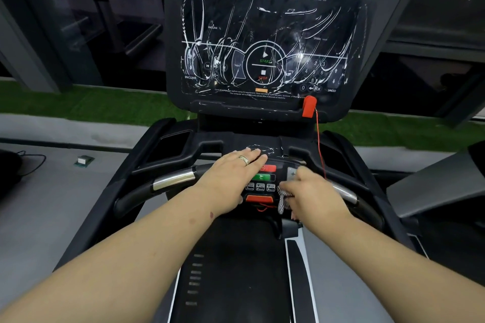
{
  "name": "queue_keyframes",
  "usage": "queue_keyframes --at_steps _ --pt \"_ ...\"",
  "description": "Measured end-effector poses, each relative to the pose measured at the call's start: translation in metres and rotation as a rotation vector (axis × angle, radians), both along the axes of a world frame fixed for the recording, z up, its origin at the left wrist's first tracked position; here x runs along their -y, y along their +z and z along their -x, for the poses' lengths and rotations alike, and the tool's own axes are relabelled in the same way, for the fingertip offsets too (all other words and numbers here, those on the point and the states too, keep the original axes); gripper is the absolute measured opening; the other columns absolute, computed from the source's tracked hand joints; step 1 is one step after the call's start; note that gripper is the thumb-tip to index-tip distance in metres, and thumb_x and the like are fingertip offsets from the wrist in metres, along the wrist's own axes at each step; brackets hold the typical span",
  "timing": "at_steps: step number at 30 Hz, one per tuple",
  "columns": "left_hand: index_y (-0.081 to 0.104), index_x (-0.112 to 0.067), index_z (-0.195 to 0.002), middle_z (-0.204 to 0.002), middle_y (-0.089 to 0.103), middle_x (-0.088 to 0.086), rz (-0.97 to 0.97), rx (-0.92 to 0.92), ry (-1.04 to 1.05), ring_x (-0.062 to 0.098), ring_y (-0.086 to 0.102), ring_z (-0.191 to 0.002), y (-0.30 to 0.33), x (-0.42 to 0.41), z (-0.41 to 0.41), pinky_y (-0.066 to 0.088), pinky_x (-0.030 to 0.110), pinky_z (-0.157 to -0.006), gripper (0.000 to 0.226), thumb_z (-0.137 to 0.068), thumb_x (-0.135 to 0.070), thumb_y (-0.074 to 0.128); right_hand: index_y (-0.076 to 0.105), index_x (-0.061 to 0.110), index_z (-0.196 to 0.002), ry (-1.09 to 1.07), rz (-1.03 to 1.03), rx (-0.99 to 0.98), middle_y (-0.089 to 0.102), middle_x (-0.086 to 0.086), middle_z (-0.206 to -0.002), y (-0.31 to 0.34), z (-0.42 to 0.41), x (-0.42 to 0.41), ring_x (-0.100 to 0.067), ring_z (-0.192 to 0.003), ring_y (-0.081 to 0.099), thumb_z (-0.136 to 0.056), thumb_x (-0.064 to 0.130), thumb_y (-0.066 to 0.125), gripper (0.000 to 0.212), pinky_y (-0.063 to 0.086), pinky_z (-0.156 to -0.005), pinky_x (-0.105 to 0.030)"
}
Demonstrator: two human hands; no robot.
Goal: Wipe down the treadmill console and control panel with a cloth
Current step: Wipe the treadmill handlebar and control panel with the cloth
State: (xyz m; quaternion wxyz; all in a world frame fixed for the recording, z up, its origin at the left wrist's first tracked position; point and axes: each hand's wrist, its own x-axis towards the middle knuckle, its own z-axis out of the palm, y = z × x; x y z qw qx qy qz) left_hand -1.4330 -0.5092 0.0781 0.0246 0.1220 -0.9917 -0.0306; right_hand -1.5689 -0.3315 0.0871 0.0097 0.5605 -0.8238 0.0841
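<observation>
The black treadmill console [265, 33] stands upright ahead, its screen streaked with white foam smears. Below it lies the control panel [262, 178] with red, green and small speed buttons. My left hand [231, 178] rests flat on the panel's left part, fingers straight, a ring on one finger. My right hand [312, 194] is on the panel's right side and grips a bunched grey patterned cloth [284, 198], which hangs out by the thumb. White smears also show on the ledge above the panel [262, 150].
A red safety key [308, 106] with a thin red cord hangs at the console's lower right. Silver-banded handlebars [173, 179] flank the panel. The dark running belt [236, 270] lies below. Green turf [78, 104] and glass walls are behind; another machine sits at right.
</observation>
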Motion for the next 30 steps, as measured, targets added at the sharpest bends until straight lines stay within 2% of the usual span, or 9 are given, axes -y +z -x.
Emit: queue_keyframes --at_steps 2,5,7,11,16,21,23,25,30 --pt "0.002 -0.024 -0.164 -0.172 0.004 0.000 0.003 -0.005 0.004 0.019 0.004 -0.158 0.000 -0.001 0.000 0.006 0.036 -0.128 0.116 -0.081 -0.018 0.084 0.075 0.022 -0.117 -0.018 -0.015 0.019 0.052 -0.004 -0.103 0.007 0.009 0.001 -0.030 -0.093 0.063 -0.088 0.015 0.067 0.032 0.053 -0.077 -0.034" --pt "0.002 -0.024 -0.164 -0.172 0.004 0.000 -0.003 -0.013 0.007 0.019 0.003 -0.158 -0.001 -0.002 0.000 0.003 0.033 -0.128 0.115 -0.082 -0.017 0.083 0.074 0.025 -0.120 -0.201 0.114 0.045 0.044 0.002 -0.093 0.021 0.024 0.004 -0.027 -0.082 0.062 -0.088 0.013 0.066 0.036 0.043 -0.070 -0.027" --pt "0.002 -0.024 -0.164 -0.172 0.004 0.000 -0.003 -0.020 0.007 0.019 0.003 -0.158 -0.002 -0.001 0.000 0.002 0.032 -0.127 0.115 -0.082 -0.017 0.083 0.073 0.026 -0.122 -0.253 0.096 0.054 0.043 0.002 -0.095 0.021 0.021 0.002 -0.028 -0.088 0.062 -0.090 0.016 0.065 0.034 0.047 -0.073 -0.031" --pt "0.002 -0.024 -0.164 -0.172 0.003 0.000 0.002 -0.022 0.007 0.019 0.003 -0.158 -0.003 -0.001 0.000 0.003 0.033 -0.127 0.115 -0.081 -0.017 0.082 0.072 0.026 -0.121 -0.174 -0.070 0.040 0.040 0.003 -0.097 0.014 0.004 -0.003 -0.027 -0.099 0.062 -0.092 0.021 0.062 0.031 0.048 -0.078 -0.032" --pt "0.002 -0.024 -0.164 -0.172 0.003 0.001 0.002 -0.026 0.009 0.019 0.002 -0.158 -0.003 -0.003 0.000 0.001 0.033 -0.127 0.114 -0.082 -0.017 0.081 0.071 0.029 -0.125 -0.287 0.070 0.085 0.049 0.001 -0.103 0.029 0.017 0.009 -0.027 -0.096 0.064 -0.093 0.022 0.063 0.033 0.050 -0.082 -0.032" --pt "0.001 -0.024 -0.164 -0.172 0.003 0.000 0.011 -0.042 0.003 0.019 0.002 -0.158 -0.005 -0.002 0.000 0.001 0.033 -0.127 0.113 -0.083 -0.017 0.080 0.070 0.028 -0.126 -0.175 -0.025 0.063 0.048 0.000 -0.104 0.016 -0.002 0.005 -0.027 -0.099 0.063 -0.093 0.023 0.062 0.034 0.045 -0.078 -0.029" --pt "0.001 -0.025 -0.164 -0.172 0.002 0.000 0.004 -0.041 0.003 0.019 0.001 -0.158 -0.005 -0.001 0.000 0.000 0.033 -0.127 0.113 -0.084 -0.017 0.080 0.070 0.029 -0.125 -0.208 0.034 0.102 0.048 0.002 -0.103 0.022 0.007 0.008 -0.019 -0.084 0.066 -0.093 0.020 0.061 0.034 0.047 -0.078 -0.027" --pt "0.001 -0.025 -0.164 -0.172 0.002 -0.001 -0.001 -0.042 0.001 0.018 0.001 -0.158 -0.006 -0.001 0.000 0.000 0.032 -0.127 0.113 -0.083 -0.018 0.081 0.070 0.027 -0.125 -0.261 0.093 0.115 0.047 0.003 -0.102 0.028 0.014 0.011 -0.010 -0.065 0.058 -0.094 0.019 0.060 0.034 0.046 -0.077 -0.026" --pt "0.002 -0.025 -0.164 -0.172 0.003 0.000 -0.004 -0.046 -0.005 0.019 0.002 -0.158 -0.006 0.000 -0.001 0.002 0.033 -0.128 0.113 -0.083 -0.017 0.081 0.069 0.030 -0.128 -0.182 -0.062 0.081 0.050 -0.002 -0.110 0.015 0.002 0.004 -0.026 -0.098 0.064 -0.093 0.018 0.060 0.038 0.049 -0.082 -0.030"
